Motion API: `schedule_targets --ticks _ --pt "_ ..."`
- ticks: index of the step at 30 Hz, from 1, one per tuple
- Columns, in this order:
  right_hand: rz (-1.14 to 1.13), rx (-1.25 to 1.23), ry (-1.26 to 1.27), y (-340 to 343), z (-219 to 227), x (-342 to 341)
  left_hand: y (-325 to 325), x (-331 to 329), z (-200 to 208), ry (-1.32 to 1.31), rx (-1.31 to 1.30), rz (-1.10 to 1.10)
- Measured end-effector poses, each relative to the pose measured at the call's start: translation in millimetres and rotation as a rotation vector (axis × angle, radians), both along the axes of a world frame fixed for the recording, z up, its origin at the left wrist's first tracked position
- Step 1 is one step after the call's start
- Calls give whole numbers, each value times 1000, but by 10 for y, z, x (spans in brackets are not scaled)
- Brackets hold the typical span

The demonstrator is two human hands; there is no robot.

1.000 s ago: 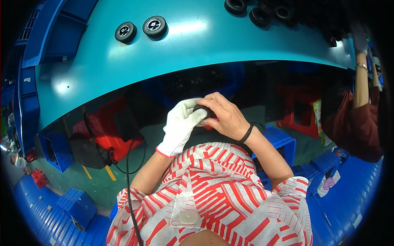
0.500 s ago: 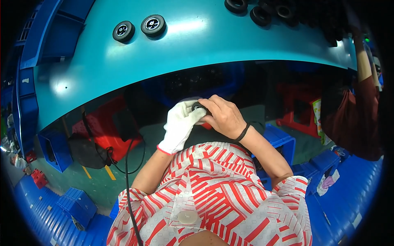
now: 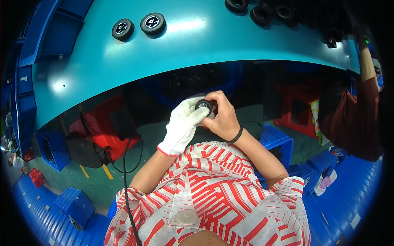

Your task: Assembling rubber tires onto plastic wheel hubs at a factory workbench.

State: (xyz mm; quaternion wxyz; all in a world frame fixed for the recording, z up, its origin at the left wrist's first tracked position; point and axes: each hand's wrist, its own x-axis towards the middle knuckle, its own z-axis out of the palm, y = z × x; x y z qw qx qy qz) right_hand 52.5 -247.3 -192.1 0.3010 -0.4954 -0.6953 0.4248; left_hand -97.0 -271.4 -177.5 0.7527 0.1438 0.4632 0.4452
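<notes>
Between both hands, in front of my body and below the table edge, I hold a small black toy wheel [image 3: 203,105] with a dark rim and a light hub. My left hand [image 3: 180,125], in a white glove with a red cuff edge, grips it from the left with the thumb over its face. My bare right hand [image 3: 223,117], a black band at the wrist, has fingers and thumb closed around the wheel's right side. Part of the wheel is hidden by my fingers.
Two black wheels with silver-spoked hubs, one [image 3: 122,29] beside the other [image 3: 152,24], lie on the teal table [image 3: 184,45]. Several black tyres [image 3: 260,16] are heaped at its far right. A blue bin [image 3: 158,92] of dark parts is under the edge. Another person's arm [image 3: 366,65] shows at right.
The wheel has turned so its face shows more, and my right hand's fingers have shifted around it. My left hand has moved slightly to the right with it.
</notes>
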Motion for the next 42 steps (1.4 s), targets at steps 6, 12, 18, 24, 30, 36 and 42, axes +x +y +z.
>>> schedule_targets --ticks 6,12,18,24,30,36,42 --pt "299 196 -103 83 -11 76 -2 -107 130 744 263 -289" --pt "267 468 -140 73 -59 50 11 -163 -57 912 211 -439" --pt "199 210 -113 49 -32 45 186 -237 27 851 193 -588" --pt "292 146 -34 100 -3 106 149 -191 83 873 169 -572" --pt "86 100 2 -12 -60 15 -60 -34 -96 322 193 -89" --pt "295 301 -78 61 -44 62 -33 -117 -58 457 186 -200" --pt "248 413 -110 29 -98 61 9 -136 -115 697 169 -347"
